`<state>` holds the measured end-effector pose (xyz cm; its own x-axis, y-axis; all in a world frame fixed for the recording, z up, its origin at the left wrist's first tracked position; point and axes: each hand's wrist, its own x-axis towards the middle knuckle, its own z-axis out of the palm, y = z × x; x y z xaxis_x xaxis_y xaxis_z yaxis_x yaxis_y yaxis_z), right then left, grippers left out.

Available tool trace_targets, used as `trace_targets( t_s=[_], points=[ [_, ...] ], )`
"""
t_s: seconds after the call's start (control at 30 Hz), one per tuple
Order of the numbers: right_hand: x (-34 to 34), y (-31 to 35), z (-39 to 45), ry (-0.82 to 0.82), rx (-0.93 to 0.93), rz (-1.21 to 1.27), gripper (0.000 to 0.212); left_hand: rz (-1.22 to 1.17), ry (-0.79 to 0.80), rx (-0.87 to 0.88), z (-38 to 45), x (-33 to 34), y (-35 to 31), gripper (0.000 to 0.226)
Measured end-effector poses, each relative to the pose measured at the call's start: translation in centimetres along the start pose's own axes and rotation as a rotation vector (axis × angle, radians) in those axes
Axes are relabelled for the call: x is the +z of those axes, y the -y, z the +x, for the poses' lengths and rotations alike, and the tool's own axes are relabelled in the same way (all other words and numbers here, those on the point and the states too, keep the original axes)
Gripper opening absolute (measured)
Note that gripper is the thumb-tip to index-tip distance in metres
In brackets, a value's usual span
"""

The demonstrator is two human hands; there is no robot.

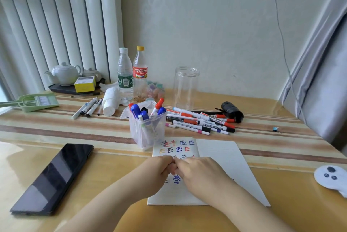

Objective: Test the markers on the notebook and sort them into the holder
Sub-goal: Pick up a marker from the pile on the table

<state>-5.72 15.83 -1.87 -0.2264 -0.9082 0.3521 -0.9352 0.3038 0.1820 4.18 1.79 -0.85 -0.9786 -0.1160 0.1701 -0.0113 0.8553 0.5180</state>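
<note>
Risk, ink: both hands meet low over the notebook [216,158], right above written marks; if a marker is being capped or uncapped there, a slip could streak the page or the fingers.
Risk, holder: the clear holder [148,130] stands just beyond the notebook's far left corner, crowded and top-heavy with markers; a careless reach past it could tip it.
Risk, sorting: untested markers [201,120] lie loose toward the desk's far right side, beside a dark roll [231,111]; they could roll or get mixed with tested ones.
Left hand grip: the left hand [155,170] is curled, fingers drawn in together, knuckles touching the right hand; what it pinches is hidden, so I cannot tell.
Right hand grip: the right hand [199,172] is curled likewise, fingertips tucked against the left; any marker or cap between them is out of sight.
Notebook: open near the desk's front edge, centre-right, test marks in red, blue and orange on its left page.
Elsewhere: a dark phone [54,178] lies near the front left, well apart from the hands.
</note>
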Motion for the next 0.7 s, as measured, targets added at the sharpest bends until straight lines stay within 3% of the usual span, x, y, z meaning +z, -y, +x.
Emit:
trace_targets(
  t_s=[0.13,0.17,0.27,0.5,0.63,0.7],
  points=[
    [-1.4,-0.3,0.3,0.123,0.086,0.037,0.039,0.030,-0.024,-0.066,-0.1,-0.5,0.7,0.020],
    [-1.6,-0.6,0.4,0.158,0.115,0.103,0.041,0.028,-0.047,-0.069,0.0,-0.6,0.8,0.019],
    [-2.7,-1.4,0.6,0.337,0.427,0.515,0.055,0.024,-0.137,-0.079,0.5,-1.1,1.6,0.017],
    [-2.4,-3.0,2.7,0.165,0.655,1.244,0.020,0.006,-0.222,-0.110,1.5,-1.0,3.3,0.021],
    [-1.7,-2.3,3.8,0.049,0.802,1.896,0.031,0.020,-0.252,-0.066,2.0,-0.4,4.0,0.020],
    [-1.1,-1.9,4.1,0.038,0.797,1.871,0.021,0.007,-0.291,-0.060,1.8,-0.1,4.5,0.019]
  ],
)
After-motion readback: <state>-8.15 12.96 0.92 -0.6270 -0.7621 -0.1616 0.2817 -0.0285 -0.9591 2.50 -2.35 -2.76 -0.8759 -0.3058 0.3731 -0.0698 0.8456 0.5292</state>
